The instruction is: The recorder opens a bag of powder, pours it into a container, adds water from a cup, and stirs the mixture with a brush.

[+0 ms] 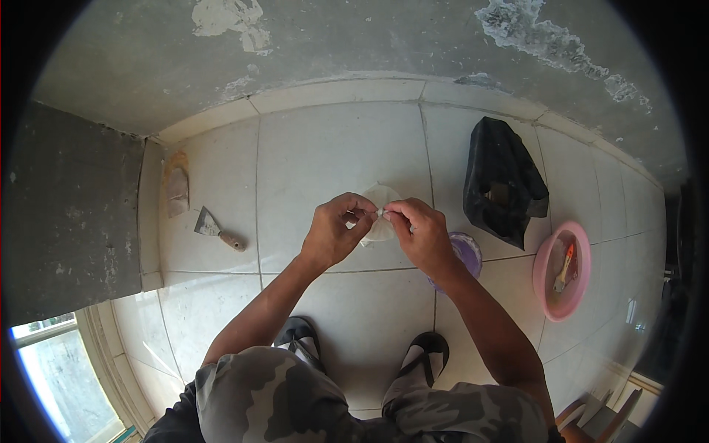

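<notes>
Between my two hands is a small, whitish translucent plastic bag (381, 229), gathered at its top into a twisted or knotted neck. My left hand (336, 230) pinches the neck from the left with thumb and fingertips. From the other side, my right hand (422, 235) grips the same neck, its fingertips almost meeting the left ones. What the bag contains cannot be made out. Partly behind my right wrist stands a purple round tub (470, 255) with white smears. A scraper (219, 232) with a broad blade and worn handle lies on the tiles to the left.
A black plastic bag (502, 166) lies on the floor at the right. Nearer stands a pink basin (540, 277) holding an orange-handled tool (566, 267). By the left wall is a flat brownish packet or block (178, 193). A patchy grey wall (354, 44) closes the far side.
</notes>
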A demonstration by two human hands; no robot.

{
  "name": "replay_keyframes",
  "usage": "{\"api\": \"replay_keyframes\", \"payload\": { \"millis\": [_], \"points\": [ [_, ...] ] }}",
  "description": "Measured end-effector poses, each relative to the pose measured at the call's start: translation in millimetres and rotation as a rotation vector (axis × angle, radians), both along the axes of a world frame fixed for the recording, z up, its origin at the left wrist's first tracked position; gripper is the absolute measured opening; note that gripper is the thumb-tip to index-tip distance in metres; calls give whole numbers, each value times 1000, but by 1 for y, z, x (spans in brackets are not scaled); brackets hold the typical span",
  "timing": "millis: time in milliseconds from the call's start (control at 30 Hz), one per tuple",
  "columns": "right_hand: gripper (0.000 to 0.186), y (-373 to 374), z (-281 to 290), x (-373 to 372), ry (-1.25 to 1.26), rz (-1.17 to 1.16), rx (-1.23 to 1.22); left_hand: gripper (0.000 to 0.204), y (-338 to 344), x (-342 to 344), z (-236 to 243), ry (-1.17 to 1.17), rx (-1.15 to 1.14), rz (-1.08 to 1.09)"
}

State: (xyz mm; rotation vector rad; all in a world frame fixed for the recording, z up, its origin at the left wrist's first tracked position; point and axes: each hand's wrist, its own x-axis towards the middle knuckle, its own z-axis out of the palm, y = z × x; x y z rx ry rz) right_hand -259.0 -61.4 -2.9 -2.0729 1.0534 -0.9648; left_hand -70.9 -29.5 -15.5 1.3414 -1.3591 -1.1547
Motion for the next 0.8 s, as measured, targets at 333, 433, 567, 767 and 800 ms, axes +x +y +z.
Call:
{"api": "replay_keyframes", "payload": {
  "millis": [333, 433, 567, 767, 800],
  "points": [
    [6, 9, 11, 6, 27, -76, 250, 14, 3, -4, 14, -25, 127, 32],
    [11, 11, 10, 6, 70, -139, 412, 13, 4, -6, 15, -27, 137, 17],
    [16, 1, 15, 2, -271, -179, 1148, 13, 7, -7, 14, 13, 144, 11],
    [15, -5, 21, 7, -230, -97, 1108, 11, -1, -4, 6, 136, 272, 76],
    [11, -3, 17, 8, -127, -126, 781, 11, -4, -2, 4, 137, 273, 74]
  ]
}}
